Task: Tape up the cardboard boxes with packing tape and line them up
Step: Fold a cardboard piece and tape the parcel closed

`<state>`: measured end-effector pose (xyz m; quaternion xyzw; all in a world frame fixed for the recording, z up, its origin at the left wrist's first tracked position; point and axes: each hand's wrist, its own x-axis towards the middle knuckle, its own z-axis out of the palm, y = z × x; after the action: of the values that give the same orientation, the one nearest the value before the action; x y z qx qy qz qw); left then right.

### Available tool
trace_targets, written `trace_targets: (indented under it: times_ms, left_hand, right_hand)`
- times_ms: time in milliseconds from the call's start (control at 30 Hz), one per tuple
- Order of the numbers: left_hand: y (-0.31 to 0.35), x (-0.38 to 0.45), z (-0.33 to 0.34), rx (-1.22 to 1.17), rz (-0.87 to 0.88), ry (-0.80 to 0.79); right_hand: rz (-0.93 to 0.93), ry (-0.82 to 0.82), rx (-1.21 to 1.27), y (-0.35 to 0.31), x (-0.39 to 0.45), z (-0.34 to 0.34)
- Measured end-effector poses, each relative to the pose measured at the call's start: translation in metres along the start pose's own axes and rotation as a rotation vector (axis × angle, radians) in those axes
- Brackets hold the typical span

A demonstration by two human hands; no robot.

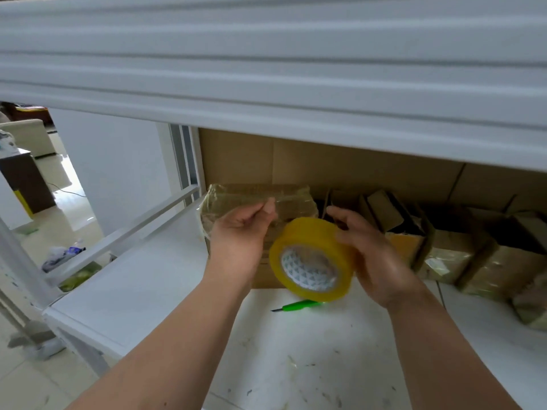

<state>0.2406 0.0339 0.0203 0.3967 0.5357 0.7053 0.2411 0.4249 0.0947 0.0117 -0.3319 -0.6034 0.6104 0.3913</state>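
Your right hand point(376, 255) grips the yellow tape roll point(312, 260) above the white surface point(310, 350) while your left hand point(239, 229) pinches its free end, so draw it taut and level over the wrapped cardboard box point(257, 202) just behind.

a white metal shelf point(266, 63) is seen overhead; pale tiled floor point(68, 199) is lit brightly at left beside a white wall point(124, 167) and a dark cabinet point(26, 182).
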Motion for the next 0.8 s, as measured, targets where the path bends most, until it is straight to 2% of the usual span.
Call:
trace_targets:
  times_ms: [67,133,267,400,500,567,633,700,733,800]
  left_hand:
    - [-0.004,0.000,-0.001,0.196,0.065,-0.089]
    - [-0.013,0.002,-0.005,0.330,0.083,-0.109]
    - [-0.025,0.005,-0.018,0.341,0.023,-0.078]
    - [-0.016,0.013,-0.037,0.233,-0.060,-0.078]
    - [-0.013,0.020,-0.061,0.181,-0.138,-0.190]
    - [-0.016,0.019,-0.078,0.169,-0.168,-0.202]
    - [-0.015,0.019,-0.089,0.079,-0.198,-0.154]
    - [-0.010,0.018,-0.090,0.021,-0.154,-0.095]
    - [-0.005,0.018,-0.087,-0.019,-0.117,-0.053]
    - [0.006,0.016,-0.075,-0.114,-0.040,0.023]
  right_hand:
    - [0.130,0.095,0.146,0.000,0.015,-0.006]
    - [0.243,0.164,0.136,0.000,0.025,-0.005]
    - [0.344,0.075,0.080,0.007,0.033,0.018]
    - [0.355,-0.048,0.105,0.020,0.033,0.054]
    - [0.348,-0.090,0.039,0.029,0.033,0.088]
    - [0.306,-0.106,-0.038,0.032,0.036,0.104]
    - [0.206,-0.082,-0.093,0.031,0.038,0.107]
    - [0.099,0.022,-0.138,0.024,0.038,0.098]
    - [0.056,0.045,-0.117,0.020,0.036,0.089]
    - [-0.021,-0.011,0.058,0.014,0.031,0.069]
